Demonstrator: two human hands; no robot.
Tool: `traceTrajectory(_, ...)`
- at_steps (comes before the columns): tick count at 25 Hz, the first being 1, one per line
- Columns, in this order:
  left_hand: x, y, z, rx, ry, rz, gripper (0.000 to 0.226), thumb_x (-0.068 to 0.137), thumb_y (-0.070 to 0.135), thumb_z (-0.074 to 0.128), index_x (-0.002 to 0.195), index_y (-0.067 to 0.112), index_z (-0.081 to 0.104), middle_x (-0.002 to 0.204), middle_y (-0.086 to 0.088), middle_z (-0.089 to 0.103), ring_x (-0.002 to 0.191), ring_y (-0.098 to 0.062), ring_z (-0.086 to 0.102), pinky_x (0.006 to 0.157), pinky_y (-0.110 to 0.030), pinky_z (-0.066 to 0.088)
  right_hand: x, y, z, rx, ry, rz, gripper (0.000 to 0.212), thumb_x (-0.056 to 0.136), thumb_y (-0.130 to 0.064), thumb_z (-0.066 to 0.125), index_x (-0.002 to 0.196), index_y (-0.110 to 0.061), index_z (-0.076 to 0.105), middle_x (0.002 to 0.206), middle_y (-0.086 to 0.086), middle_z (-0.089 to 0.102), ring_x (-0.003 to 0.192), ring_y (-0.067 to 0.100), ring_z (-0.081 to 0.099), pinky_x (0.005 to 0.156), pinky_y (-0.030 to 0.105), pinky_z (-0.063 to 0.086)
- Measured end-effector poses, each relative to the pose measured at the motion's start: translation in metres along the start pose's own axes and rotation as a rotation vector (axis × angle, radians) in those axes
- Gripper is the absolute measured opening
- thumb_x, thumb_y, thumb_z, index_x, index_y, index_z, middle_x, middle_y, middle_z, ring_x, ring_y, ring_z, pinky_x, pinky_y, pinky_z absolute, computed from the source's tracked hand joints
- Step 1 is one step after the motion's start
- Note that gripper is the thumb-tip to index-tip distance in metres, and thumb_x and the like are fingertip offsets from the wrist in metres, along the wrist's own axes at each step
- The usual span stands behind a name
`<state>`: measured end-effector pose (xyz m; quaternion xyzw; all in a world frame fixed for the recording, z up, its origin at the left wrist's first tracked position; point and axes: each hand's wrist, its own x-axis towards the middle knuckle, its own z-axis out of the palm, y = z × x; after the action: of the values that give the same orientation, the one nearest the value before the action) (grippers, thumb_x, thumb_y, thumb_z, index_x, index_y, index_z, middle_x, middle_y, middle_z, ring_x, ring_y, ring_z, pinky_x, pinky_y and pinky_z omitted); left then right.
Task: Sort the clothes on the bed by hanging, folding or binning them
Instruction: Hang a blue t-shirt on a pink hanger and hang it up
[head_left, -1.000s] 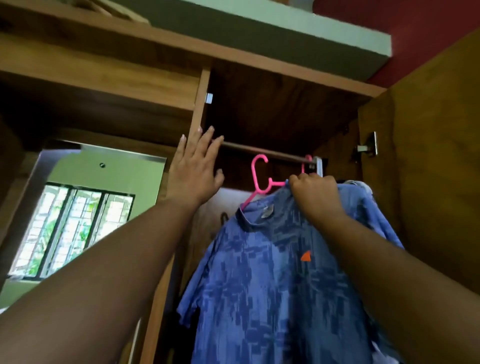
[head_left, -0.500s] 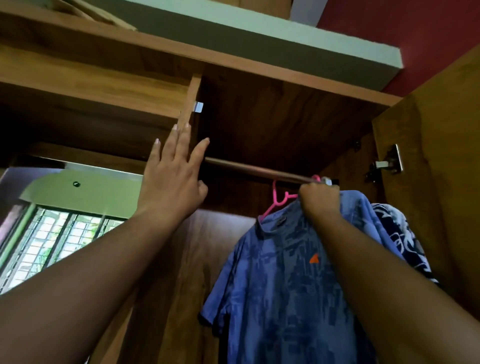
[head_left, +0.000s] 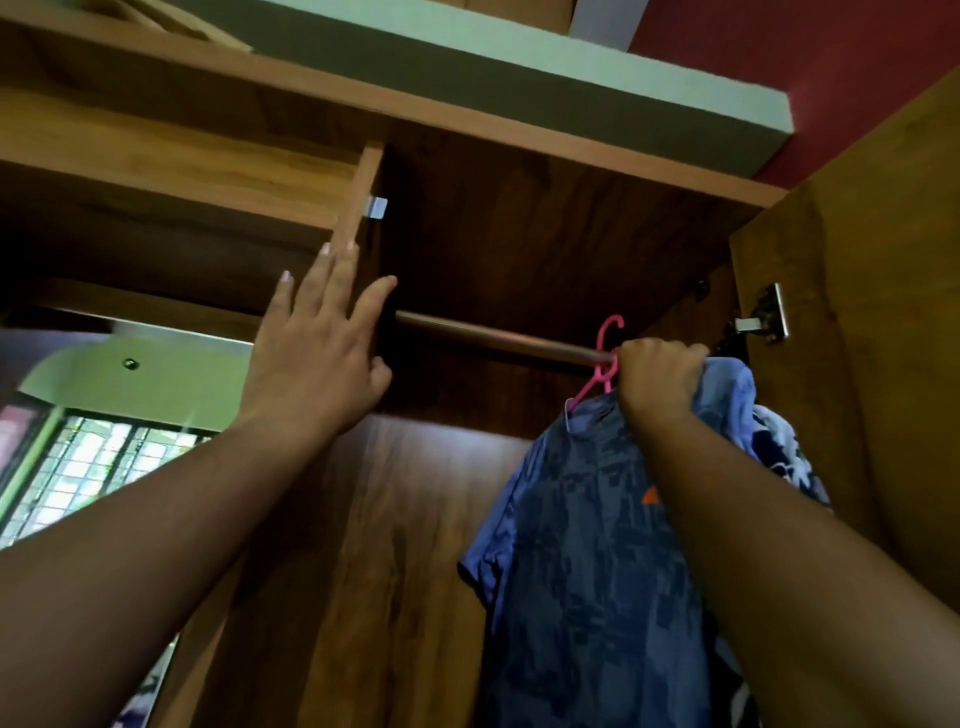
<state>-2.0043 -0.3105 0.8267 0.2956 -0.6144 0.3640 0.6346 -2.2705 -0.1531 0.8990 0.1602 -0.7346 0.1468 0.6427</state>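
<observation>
While the pink hanger (head_left: 605, 358) meets the rail (head_left: 493, 338): seat its hook fully before letting go.
Right hand (head_left: 660, 374): grips the blue shirt (head_left: 587, 545) and hanger at the rail's right end.
Left hand (head_left: 317, 358): fingers straight, at the divider (head_left: 358, 197).

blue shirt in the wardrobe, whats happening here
A person is hanging the blue shirt in a wardrobe. Their right hand grips it at the top, on a pink hanger whose hook is at the rail; whether it is seated is unclear. The left hand is open against the divider. Another patterned garment hangs behind.

No readable text or labels
</observation>
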Motion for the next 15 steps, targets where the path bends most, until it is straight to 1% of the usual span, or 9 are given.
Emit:
traceTrajectory(3,-0.004,0.003,-0.001,-0.034,0.026,-0.001,0.077,0.086,0.041,0.052,0.152,0.021,0.018,0.16,-0.016,0.006,0.148,-0.029,0.005,0.117,-0.05,0.016,-0.01,0.008,-0.004,-0.066,0.026,-0.052,0.021,0.099,-0.02,0.043,0.104,-0.018,0.063,0.097,0.003,0.067,0.09,0.025,0.062,0.085,0.037,0.04)
traceTrajectory(8,-0.006,0.003,-0.003,-0.134,0.028,-0.114,0.082,0.091,0.042,0.046,0.153,0.008,0.004,0.16,-0.017,0.003,0.148,-0.029,0.007,0.117,-0.049,0.015,-0.031,0.012,-0.002,-0.184,0.025,-0.177,0.026,0.097,-0.012,0.037,0.111,-0.016,0.059,0.097,0.001,0.065,0.088,0.024,0.062,0.085,0.039,0.043)
traceTrajectory(11,-0.007,0.004,-0.004,-0.141,0.007,-0.108,0.085,0.091,0.041,0.047,0.152,0.005,0.001,0.16,-0.018,0.0,0.148,-0.029,0.006,0.118,-0.048,0.015,-0.042,0.012,-0.002,-0.303,-0.023,-0.226,0.026,0.097,-0.013,0.039,0.109,-0.016,0.063,0.095,0.001,0.065,0.088,0.024,0.061,0.087,0.041,0.045)
traceTrajectory(13,-0.009,0.005,-0.005,-0.152,-0.003,-0.105,0.086,0.09,0.041,0.048,0.152,0.005,0.0,0.16,-0.017,-0.002,0.148,-0.029,0.004,0.118,-0.048,0.014,-0.048,0.012,-0.007,-0.392,-0.064,-0.23,0.029,0.098,-0.016,0.037,0.115,-0.012,0.06,0.103,0.007,0.066,0.096,0.03,0.059,0.091,0.046,0.044)
traceTrajectory(15,-0.014,0.005,-0.006,-0.162,-0.008,-0.106,0.087,0.09,0.041,0.05,0.152,0.005,0.001,0.16,-0.017,-0.001,0.148,-0.03,0.006,0.117,-0.049,0.015,-0.054,0.012,-0.011,-0.476,-0.087,-0.226,0.036,0.099,-0.019,0.033,0.127,-0.005,0.05,0.122,0.017,0.059,0.114,0.039,0.052,0.098,0.052,0.039)
